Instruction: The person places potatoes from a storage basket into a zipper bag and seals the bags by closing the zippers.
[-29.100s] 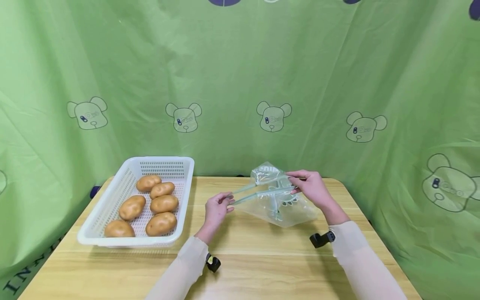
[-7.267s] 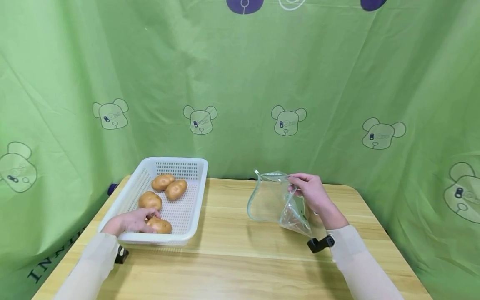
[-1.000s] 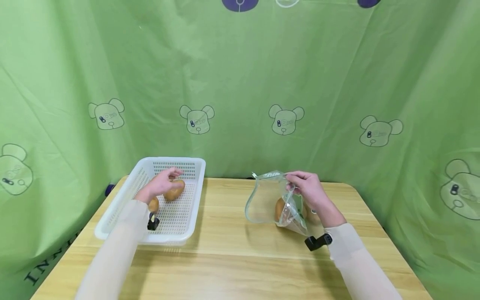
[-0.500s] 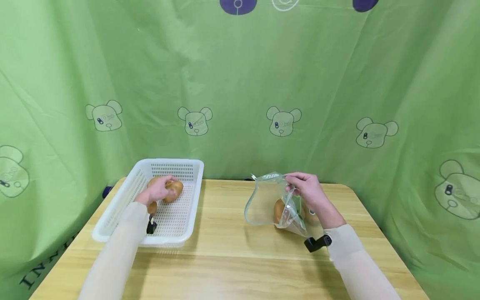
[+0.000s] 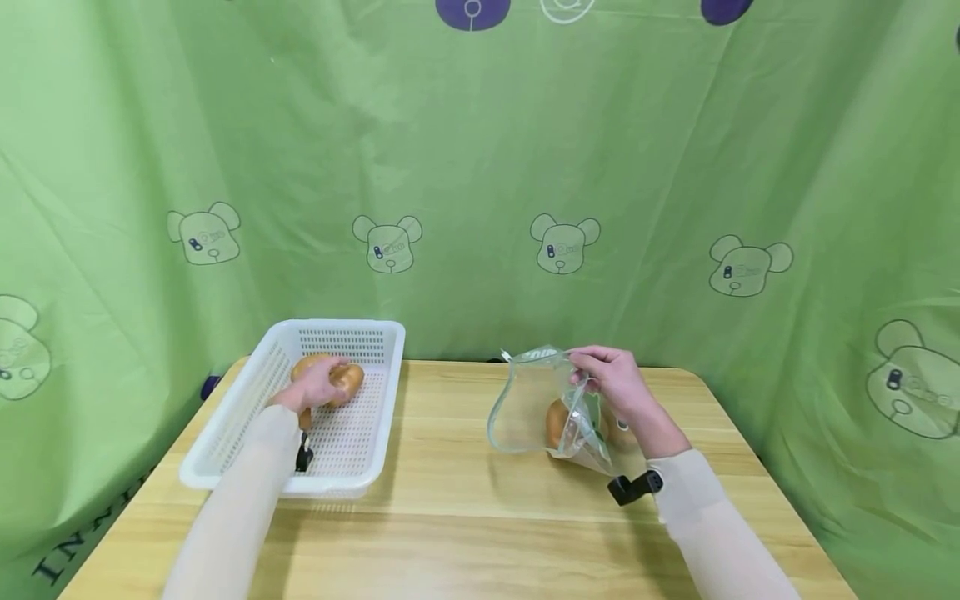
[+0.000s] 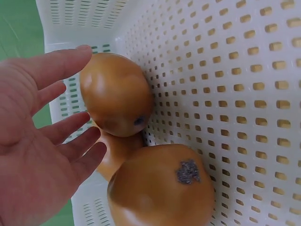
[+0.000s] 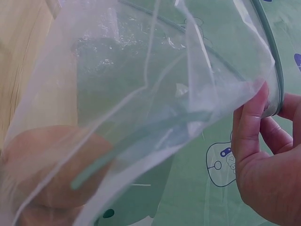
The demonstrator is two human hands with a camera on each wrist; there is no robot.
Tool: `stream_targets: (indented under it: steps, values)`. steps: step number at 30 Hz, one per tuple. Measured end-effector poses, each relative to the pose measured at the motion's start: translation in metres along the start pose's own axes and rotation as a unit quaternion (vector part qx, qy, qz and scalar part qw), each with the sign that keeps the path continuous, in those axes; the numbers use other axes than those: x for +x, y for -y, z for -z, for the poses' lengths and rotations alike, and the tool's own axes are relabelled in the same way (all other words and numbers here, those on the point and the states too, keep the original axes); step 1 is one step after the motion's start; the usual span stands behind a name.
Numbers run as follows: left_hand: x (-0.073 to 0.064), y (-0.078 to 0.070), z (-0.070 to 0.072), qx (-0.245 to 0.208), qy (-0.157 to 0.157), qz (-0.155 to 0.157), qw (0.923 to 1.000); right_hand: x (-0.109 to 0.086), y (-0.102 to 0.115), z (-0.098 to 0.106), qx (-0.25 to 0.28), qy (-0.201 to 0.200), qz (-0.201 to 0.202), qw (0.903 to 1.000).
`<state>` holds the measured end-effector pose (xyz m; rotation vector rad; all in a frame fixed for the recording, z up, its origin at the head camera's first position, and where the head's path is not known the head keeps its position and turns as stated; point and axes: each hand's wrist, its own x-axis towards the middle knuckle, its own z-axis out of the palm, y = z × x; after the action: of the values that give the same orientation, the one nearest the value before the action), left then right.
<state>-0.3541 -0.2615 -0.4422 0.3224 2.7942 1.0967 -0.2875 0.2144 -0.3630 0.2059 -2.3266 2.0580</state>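
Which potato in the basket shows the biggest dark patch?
In the left wrist view, the lowest potato: the upper one shows a small spot, the partly hidden middle one none.

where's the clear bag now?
Head view: the clear bag is on the table, right of the white basket, its rim pinched by the right hand.

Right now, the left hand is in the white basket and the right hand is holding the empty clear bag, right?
No, the clear bag isn't empty: the head view shows a potato inside. But yes, the left hand is in the white basket and the right hand is holding the bag.
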Motion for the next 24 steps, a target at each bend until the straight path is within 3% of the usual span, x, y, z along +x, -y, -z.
stream_targets:
  steps: [6, 12, 21, 24]
  values:
    - [0.0013, 0.0038, -0.003, 0.007, 0.004, 0.01, 0.9999, 0.0005, 0.0004, -0.0001, 0.003, -0.001, -0.007, 1.0]
    - [0.0039, 0.0064, -0.0057, 0.054, -0.01, -0.028, 0.9981, 0.0006, 0.0004, 0.0, 0.005, 0.0, -0.004, 1.0]
    - [0.0005, 0.0041, -0.0064, 0.025, 0.0, -0.01, 0.9996, 0.0005, 0.0004, 0.0005, 0.004, -0.002, 0.002, 1.0]
    - [0.0011, 0.004, -0.0064, 0.031, -0.006, -0.026, 0.9992, 0.0001, 0.0008, 0.0006, -0.002, -0.002, -0.001, 1.0]
